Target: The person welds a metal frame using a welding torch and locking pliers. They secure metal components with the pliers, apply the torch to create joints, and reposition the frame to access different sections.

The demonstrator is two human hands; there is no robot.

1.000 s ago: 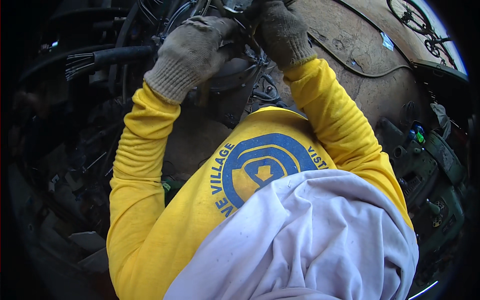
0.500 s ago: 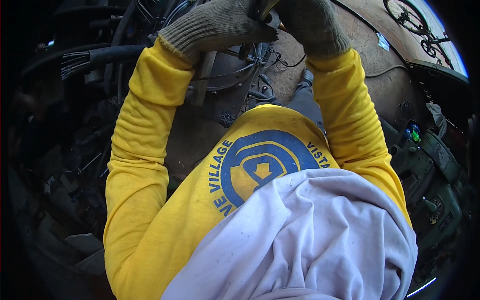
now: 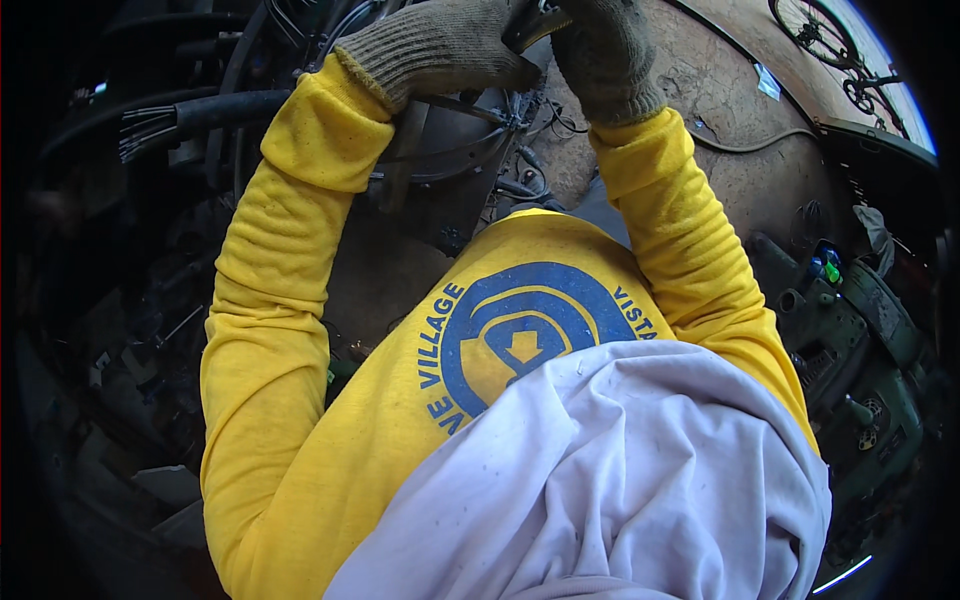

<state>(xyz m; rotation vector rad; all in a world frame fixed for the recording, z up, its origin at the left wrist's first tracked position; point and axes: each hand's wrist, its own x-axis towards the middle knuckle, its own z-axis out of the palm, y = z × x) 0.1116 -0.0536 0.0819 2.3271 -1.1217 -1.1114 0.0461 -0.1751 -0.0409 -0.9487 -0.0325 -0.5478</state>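
Note:
Both my hands are in grey-brown knit gloves at the top edge, partly cut off by it. My left hand (image 3: 445, 48) is closed around a dark piece with a shiny, brass-coloured edge (image 3: 540, 30); its kind cannot be made out. Right beside it, my right hand (image 3: 606, 60) is bent in at the piece's far end. Its fingers are curled and mostly out of sight, so what they grip is unclear. Beneath my left hand lie dark cables (image 3: 450, 170) and an upright bar (image 3: 403, 160).
A thick black cable with bared strands (image 3: 205, 112) sticks out at the left. Dark machine parts fill the left side. A hose (image 3: 755, 145) lies on the brown floor (image 3: 730, 80). Green machinery (image 3: 870, 370) stands at the right, a bicycle (image 3: 815, 30) at the far right.
My right hand has moved left, closer to my left hand. My left wrist has shifted slightly up and right, and the piece has tilted between the gloves.

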